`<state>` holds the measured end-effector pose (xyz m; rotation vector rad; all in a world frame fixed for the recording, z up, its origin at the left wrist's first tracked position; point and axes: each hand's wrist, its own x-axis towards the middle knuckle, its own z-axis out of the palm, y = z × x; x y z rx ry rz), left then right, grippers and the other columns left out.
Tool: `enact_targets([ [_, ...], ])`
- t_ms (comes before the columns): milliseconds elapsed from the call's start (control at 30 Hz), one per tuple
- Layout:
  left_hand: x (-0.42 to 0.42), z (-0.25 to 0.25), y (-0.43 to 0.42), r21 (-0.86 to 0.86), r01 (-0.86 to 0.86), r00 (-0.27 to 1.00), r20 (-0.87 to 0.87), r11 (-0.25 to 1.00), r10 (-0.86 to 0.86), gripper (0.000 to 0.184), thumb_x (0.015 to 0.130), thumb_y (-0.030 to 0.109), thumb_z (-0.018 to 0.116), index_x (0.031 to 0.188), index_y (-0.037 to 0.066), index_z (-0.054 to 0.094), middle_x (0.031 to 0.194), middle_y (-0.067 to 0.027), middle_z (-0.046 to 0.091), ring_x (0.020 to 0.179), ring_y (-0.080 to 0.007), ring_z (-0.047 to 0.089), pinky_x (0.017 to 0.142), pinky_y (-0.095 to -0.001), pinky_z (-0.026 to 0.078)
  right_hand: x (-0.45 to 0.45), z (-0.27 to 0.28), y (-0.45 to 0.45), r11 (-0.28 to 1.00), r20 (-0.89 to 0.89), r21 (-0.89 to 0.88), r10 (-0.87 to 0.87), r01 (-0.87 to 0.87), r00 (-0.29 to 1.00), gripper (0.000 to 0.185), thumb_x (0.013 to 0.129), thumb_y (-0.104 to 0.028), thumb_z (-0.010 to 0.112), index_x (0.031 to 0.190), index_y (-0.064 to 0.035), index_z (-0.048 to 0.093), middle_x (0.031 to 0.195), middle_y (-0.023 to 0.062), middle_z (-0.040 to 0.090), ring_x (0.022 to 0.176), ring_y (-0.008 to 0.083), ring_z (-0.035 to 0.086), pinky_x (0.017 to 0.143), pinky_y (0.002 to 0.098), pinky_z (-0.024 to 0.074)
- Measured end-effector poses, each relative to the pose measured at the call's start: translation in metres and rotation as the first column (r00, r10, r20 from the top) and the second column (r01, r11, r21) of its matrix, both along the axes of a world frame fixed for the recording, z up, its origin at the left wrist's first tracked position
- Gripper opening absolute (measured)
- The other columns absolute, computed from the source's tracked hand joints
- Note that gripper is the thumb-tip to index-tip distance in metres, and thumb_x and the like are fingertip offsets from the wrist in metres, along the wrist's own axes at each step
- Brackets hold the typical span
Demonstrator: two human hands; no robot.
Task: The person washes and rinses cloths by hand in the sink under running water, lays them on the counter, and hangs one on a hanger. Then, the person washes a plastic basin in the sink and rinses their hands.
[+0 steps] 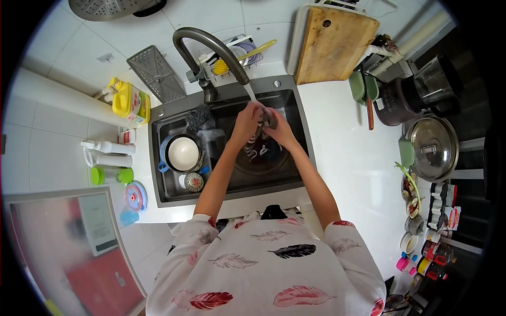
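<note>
Water runs from the curved faucet [213,45] onto my two hands over the dark sink [232,195]. My left hand [246,124] and my right hand [280,127] are close together under the stream, with bent fingers around a small greyish item [269,120] that I cannot make out clearly. Below them in the basin is a round, dark see-through bowl [263,163] with pale pieces in it. In the sink's left part stand a white-lined bowl [183,154] and a small patterned round item [194,182]. A dark scrubber [198,117] lies behind them.
Left of the sink stand a yellow jug [129,102], white bottles [110,154] and a lidded container [136,196]. A wooden cutting board [334,45] leans behind. At the right are a blender [400,100], a glass lid [431,147] and several jars.
</note>
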<state>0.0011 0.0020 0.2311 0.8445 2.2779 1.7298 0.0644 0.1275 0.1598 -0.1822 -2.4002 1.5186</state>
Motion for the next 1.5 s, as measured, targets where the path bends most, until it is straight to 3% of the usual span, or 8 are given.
enact_targets([
  [267,-0.012,0.014,-0.006,-0.029,-0.084,0.995,-0.059,0.996,0.082,0.01,0.081,0.006,0.044,0.089,0.001,0.045,0.074,-0.0155,0.054,0.07,-0.0281,0.055,0.063,-0.03,0.042,-0.01,-0.018,0.017,0.959,0.397,0.237,0.049,-0.154,0.917,0.026,0.065,-0.02,0.061,0.086,-0.0047,0.058,0.074,0.0145,0.057,0.074,0.0267,0.056,0.064,0.0332,0.042],
  [367,-0.016,0.011,-0.018,-0.005,-0.131,0.986,-0.101,0.991,0.13,0.009,0.082,0.007,0.044,0.09,0.002,0.044,0.075,-0.0143,0.054,0.067,-0.0265,0.054,0.062,-0.0294,0.042,-0.003,-0.016,0.019,0.999,0.276,-0.025,0.051,-0.046,0.96,0.019,0.068,-0.018,0.059,0.079,-0.003,0.056,0.066,0.0136,0.054,0.065,0.0242,0.054,0.061,0.0314,0.0412],
  [400,-0.016,0.009,-0.022,-0.006,-0.172,0.982,-0.084,0.985,0.171,0.01,0.082,0.007,0.044,0.091,0.002,0.044,0.075,-0.0143,0.053,0.066,-0.0262,0.053,0.062,-0.0292,0.042,-0.006,-0.011,0.021,0.998,0.35,0.013,0.055,-0.064,0.935,0.019,0.072,-0.014,0.058,0.084,0.0004,0.056,0.064,0.0051,0.052,0.059,0.0099,0.046,0.055,0.0256,0.0381],
  [633,-0.018,0.0,-0.032,-0.031,-0.258,0.952,0.161,0.966,0.26,0.011,0.082,0.008,0.042,0.092,0.002,0.043,0.075,-0.0119,0.053,0.065,-0.018,0.052,0.06,-0.0276,0.041,-0.02,0.065,0.007,0.906,0.227,-0.422,0.068,0.035,0.972,0.018,0.066,-0.005,0.055,0.082,0.0024,0.054,0.072,0.0032,0.055,0.063,0.0085,0.049,0.057,0.0217,0.0391],
  [1000,-0.022,0.011,-0.016,0.237,-0.097,0.957,0.288,0.967,0.026,0.026,0.074,-0.005,0.04,0.098,0.003,0.045,0.081,-0.0084,0.057,0.063,-0.0122,0.052,0.053,-0.0218,0.04,-0.05,0.115,0.003,0.975,0.054,-0.208,0.085,-0.072,0.995,0.019,0.068,-0.005,0.06,0.086,0.0011,0.056,0.073,0.0011,0.054,0.066,0.0082,0.049,0.059,0.0198,0.0391],
  [1167,-0.014,-0.004,-0.018,-0.038,-0.053,0.998,0.044,0.998,0.055,0.027,0.067,-0.008,0.043,0.092,0.001,0.049,0.078,-0.0123,0.059,0.069,-0.0153,0.056,0.06,-0.0235,0.043,-0.041,0.091,0.005,0.93,0.251,-0.285,0.306,-0.232,0.918,0.015,0.07,-0.003,0.059,0.084,-0.0008,0.058,0.071,-0.0016,0.054,0.065,0.0066,0.049,0.06,0.0193,0.0393],
  [1367,0.0,-0.079,-0.026,-0.219,-0.024,0.958,0.273,0.975,0.085,0.026,0.067,0.002,0.049,0.093,0.002,0.051,0.081,-0.0165,0.058,0.079,-0.0319,0.056,0.068,-0.0353,0.044,-0.026,0.019,0.007,0.869,0.318,-0.397,0.432,-0.295,0.844,0.012,0.071,-0.001,0.057,0.083,-0.0015,0.057,0.074,-0.0002,0.057,0.067,0.0067,0.05,0.062,0.0193,0.0402],
  [1500,0.017,-0.108,-0.029,-0.403,-0.072,0.997,-0.043,0.912,0.06,0.033,0.066,0.016,0.056,0.096,0.003,0.052,0.085,-0.0195,0.057,0.083,-0.0356,0.053,0.072,-0.0392,0.042,-0.01,-0.01,0.0,0.832,0.299,-0.52,0.388,-0.192,0.872,0.015,0.071,-0.002,0.056,0.087,-0.001,0.057,0.079,0.0019,0.057,0.073,0.0086,0.051,0.066,0.0206,0.0407],
])
